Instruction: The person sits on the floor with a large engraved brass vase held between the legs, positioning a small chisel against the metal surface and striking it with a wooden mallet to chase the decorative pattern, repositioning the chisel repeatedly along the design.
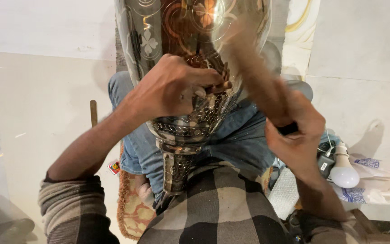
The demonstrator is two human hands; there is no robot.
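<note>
While both hands grip, left hand (172,88) vase (190,54), right hand (294,131) tool (258,77); pale floor (41,99).

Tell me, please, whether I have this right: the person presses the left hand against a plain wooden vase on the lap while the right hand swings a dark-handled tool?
Not quite: the head view shows the vase is shiny engraved metal with flower and scale patterns, not plain wood. The rest holds: the left hand presses against it on the lap, and the right hand grips a blurred, dark-handled tool.

Left hand (174,88) is pressing against engraved metal vase (186,122) lying across lap; right hand (296,129) is gripping blurred dark-handled tool (258,77). White bulb (343,171) is lying nearby.
</note>
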